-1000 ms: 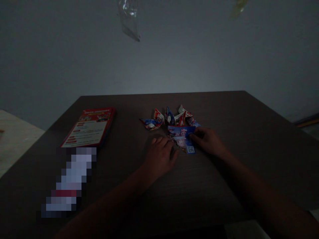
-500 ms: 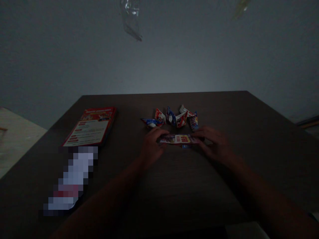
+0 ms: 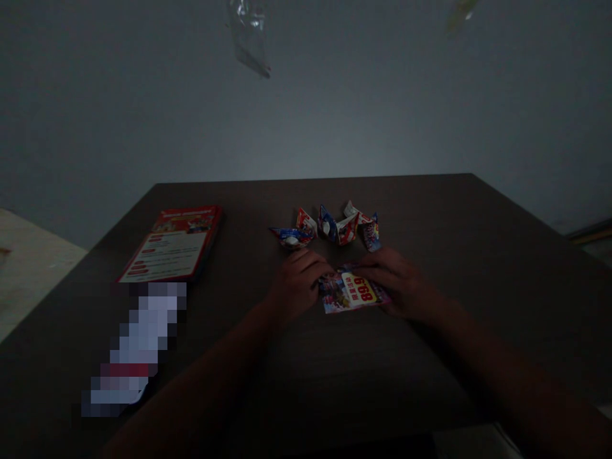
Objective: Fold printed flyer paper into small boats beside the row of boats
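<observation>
A printed, folded sheet of paper point(image 3: 351, 290) with purple artwork and a yellow patch reading 89.9 lies between my hands, low over the table. My left hand point(image 3: 301, 280) grips its left edge with closed fingers. On the opposite side, my right hand point(image 3: 399, 280) pinches its upper right part; that thumb is mostly hidden. Just beyond them stand folded paper boats: a blue one point(image 3: 292, 237), a red and white one point(image 3: 347, 228) and several others in a loose cluster.
A stack of red and white leaflets point(image 3: 167, 248) lies on the left of the dark table point(image 3: 268, 197). Nearer me is a phone-shaped object point(image 3: 138, 338), blurred out by pixelation. Behind the table rises a grey wall point(image 3: 373, 95) with a clear plastic bag point(image 3: 251, 38) on it.
The paper has tipped up from a narrow, flattened strip so its printed face shows broadly towards me. Both hands have turned with it, the right one slightly inward.
</observation>
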A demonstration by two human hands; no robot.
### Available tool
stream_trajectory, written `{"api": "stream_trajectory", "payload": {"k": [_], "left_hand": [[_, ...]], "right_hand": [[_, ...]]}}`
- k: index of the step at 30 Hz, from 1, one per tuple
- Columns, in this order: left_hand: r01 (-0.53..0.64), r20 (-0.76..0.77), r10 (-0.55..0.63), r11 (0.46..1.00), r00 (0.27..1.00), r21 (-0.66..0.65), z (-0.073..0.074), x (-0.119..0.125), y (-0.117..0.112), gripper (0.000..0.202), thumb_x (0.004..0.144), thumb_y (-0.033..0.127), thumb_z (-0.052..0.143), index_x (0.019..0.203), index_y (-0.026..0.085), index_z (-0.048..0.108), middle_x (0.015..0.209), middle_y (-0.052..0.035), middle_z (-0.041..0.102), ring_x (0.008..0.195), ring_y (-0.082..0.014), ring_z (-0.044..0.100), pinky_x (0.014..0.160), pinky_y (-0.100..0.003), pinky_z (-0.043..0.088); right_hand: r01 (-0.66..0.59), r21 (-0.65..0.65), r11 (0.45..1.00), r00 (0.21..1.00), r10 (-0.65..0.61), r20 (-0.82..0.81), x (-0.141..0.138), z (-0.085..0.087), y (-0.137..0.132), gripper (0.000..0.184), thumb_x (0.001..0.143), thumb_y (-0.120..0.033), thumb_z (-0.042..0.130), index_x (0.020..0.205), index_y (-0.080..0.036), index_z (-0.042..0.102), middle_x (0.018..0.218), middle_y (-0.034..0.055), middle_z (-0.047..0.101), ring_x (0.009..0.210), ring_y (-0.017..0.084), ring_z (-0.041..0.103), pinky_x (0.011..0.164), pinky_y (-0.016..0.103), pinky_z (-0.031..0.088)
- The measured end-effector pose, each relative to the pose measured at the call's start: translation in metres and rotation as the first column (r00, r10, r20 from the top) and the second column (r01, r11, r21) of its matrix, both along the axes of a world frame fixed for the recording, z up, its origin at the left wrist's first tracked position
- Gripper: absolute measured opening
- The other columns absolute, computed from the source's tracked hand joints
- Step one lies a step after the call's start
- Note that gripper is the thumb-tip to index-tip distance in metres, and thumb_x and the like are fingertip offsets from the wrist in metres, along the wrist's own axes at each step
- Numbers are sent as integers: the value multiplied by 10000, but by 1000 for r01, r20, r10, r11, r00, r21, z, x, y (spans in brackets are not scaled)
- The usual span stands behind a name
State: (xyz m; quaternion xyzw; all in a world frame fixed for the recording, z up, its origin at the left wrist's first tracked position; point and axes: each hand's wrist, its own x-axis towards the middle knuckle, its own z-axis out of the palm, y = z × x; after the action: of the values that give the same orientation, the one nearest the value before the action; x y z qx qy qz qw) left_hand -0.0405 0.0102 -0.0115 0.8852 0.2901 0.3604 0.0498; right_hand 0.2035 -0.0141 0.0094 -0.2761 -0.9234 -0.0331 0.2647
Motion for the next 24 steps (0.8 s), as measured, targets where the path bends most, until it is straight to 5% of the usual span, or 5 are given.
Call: {"api": "stream_trajectory", "payload": {"k": [5,13,24], "left_hand": [[43,-90,-48,998,995,-53,-2,-1,0,286,731,-4,528,928,170,640,919,-50,627,864,-177,523,772,-311,440],[8,-311,-74,978,947,-206,-1,-2,-4,284,742,126,606,1013,200,648,963,-57,610,911,-205,514,782,-328,417],[-69,-407,-23,975,913,-210,5,-3,-4,210,874,317,513,960,195,662,878,-54,611,884,-202,545,794,-342,419]], "right_hand": [[-30,-31,999,999,32,42,3,-8,0,343,800,-325,575,1109,-178,593,1093,130,583,988,269,536,818,424,454],[-65,-183,981,993,81,85,0,-11,4,299,730,-177,578,1023,-177,637,1117,105,628,1120,264,528,905,418,433],[5,-253,967,997,16,80,-4,-15,5,144,859,-213,545,940,-188,661,908,69,687,919,199,625,864,384,468]]}}
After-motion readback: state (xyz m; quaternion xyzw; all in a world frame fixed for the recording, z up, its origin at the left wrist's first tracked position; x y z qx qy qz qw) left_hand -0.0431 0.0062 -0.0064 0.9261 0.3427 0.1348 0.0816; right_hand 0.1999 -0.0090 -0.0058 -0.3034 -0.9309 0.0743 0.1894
